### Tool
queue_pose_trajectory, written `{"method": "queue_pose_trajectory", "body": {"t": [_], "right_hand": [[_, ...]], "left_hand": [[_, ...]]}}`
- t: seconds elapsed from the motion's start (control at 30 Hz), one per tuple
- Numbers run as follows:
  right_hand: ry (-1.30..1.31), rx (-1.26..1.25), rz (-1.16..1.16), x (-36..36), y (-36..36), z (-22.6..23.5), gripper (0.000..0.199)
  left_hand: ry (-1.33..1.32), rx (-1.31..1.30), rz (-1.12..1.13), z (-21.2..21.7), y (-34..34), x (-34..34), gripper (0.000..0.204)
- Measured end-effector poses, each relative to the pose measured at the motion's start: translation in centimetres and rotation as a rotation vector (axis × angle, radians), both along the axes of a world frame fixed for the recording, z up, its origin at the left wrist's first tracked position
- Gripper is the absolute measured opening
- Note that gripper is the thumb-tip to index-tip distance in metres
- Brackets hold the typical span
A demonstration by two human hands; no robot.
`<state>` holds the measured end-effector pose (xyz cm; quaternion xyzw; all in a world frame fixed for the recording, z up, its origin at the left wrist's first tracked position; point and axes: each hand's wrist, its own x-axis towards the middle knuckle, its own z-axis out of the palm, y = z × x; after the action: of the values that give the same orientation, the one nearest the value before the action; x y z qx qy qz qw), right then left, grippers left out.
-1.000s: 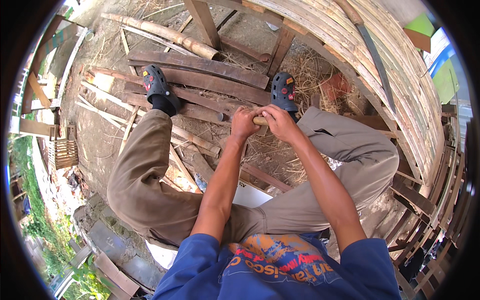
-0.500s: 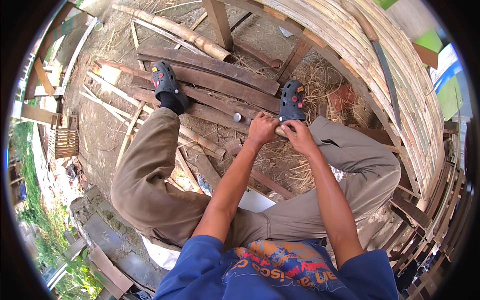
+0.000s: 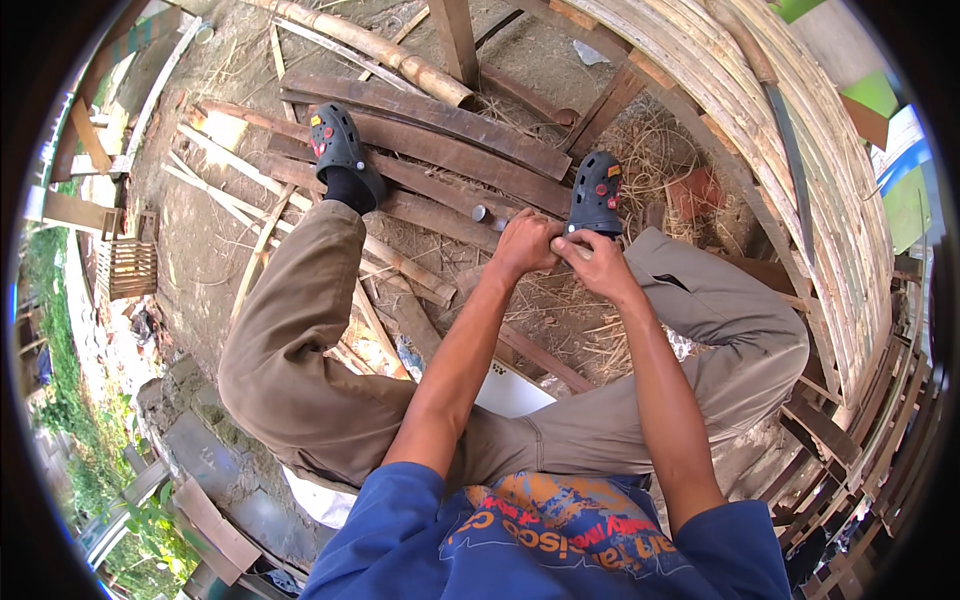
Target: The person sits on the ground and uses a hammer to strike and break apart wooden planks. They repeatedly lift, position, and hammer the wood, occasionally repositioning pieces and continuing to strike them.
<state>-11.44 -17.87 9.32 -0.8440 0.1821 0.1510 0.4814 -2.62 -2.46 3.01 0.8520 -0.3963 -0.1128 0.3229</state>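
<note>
What looks like a hammer (image 3: 480, 213) is held low in front of me, its round metal face showing left of my fingers. My left hand (image 3: 526, 243) is closed around it just behind the head. On the pale end of its handle, my right hand (image 3: 597, 264) is closed too, thumb pressed along it. Both hands nearly touch, and most of the handle is hidden inside them. Just beyond the right hand is my dark clog (image 3: 595, 195). Brown wooden planks (image 3: 440, 148) lie beyond the hands, with my other clog (image 3: 342, 150) resting over them.
A slatted bamboo bench (image 3: 690, 75) curves along the right, with a long-bladed knife (image 3: 790, 165) lying on it. A bamboo pole (image 3: 390, 55) and thin strips (image 3: 235, 170) lie on the dirt ground. Dry straw (image 3: 640, 150) is scattered under the bench. A slatted crate (image 3: 130, 268) stands far left.
The hands and the hammer sit slightly higher in the view, and the right hand now covers more of the handle's end. The whole scene has shifted a little as my head moved.
</note>
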Motion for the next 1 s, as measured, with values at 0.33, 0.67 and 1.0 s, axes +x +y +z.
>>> {"method": "queue_pose_trajectory", "body": {"t": [0.33, 0.67, 1.0], "right_hand": [[-0.088, -0.175, 0.04, 4.5, 0.5, 3.1, 0.048], [-0.073, -0.201, 0.183, 5.3, 0.6, 4.9, 0.04], [-0.184, -0.186, 0.123, 2.0, 0.3, 4.0, 0.04]], "left_hand": [[-0.041, -0.367, 0.932, -2.1, 10.0, -0.2, 0.04], [0.226, -0.158, 0.782, -7.4, 8.1, -6.3, 0.058], [0.558, -0.752, 0.985, -2.5, 2.4, -0.8, 0.036]]}}
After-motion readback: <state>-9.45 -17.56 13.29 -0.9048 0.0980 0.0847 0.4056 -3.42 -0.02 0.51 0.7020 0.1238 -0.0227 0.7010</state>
